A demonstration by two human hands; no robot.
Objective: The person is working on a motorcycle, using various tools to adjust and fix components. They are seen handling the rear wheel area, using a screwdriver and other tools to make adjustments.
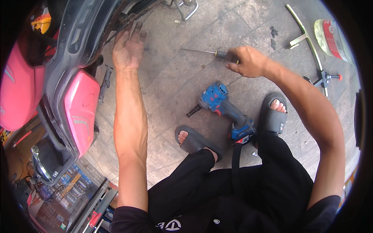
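Note:
My left hand [128,50] is open, palm up with blackened fingertips, beside the dark lower edge of a pink and black scooter [81,108]; I cannot tell whether its fingertips touch the thin dark cable or rod there. My right hand [246,62] is closed on the handle of a screwdriver [220,54], its long thin shaft pointing left toward my left hand. Below my hands, a blue cordless impact wrench [214,95] with a black socket [193,110] lies on the paving [163,93] between my sandalled feet.
At the right are a long pale bar [316,58] with a clamp fitting [325,78] and a clear container with a red label [330,39]. A metal stand [189,11] is at the top. A glass-topped case [66,194] stands at the lower left.

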